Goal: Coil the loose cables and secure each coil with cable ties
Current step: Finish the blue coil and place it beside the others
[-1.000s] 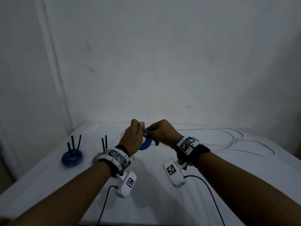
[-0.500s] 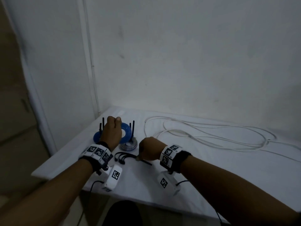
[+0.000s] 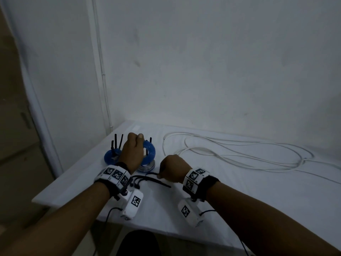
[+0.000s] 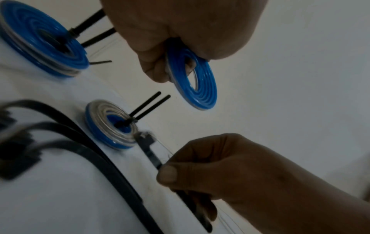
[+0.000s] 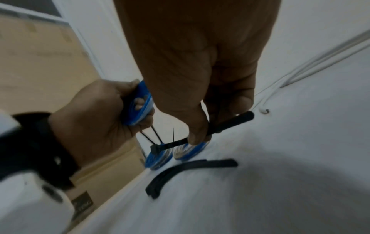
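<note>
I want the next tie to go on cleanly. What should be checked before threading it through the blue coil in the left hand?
1. Left hand grips the blue coil: ok.
2. Coil is wound tight and flat: ok.
3. Coil's centre hole is free: not ok, a fingertip sits in it.
4. Right hand pinches one cable tie: ok.
5. Tie's tip points at the hole: cannot tell.
6. Spare ties lie on the table: ok.
</note>
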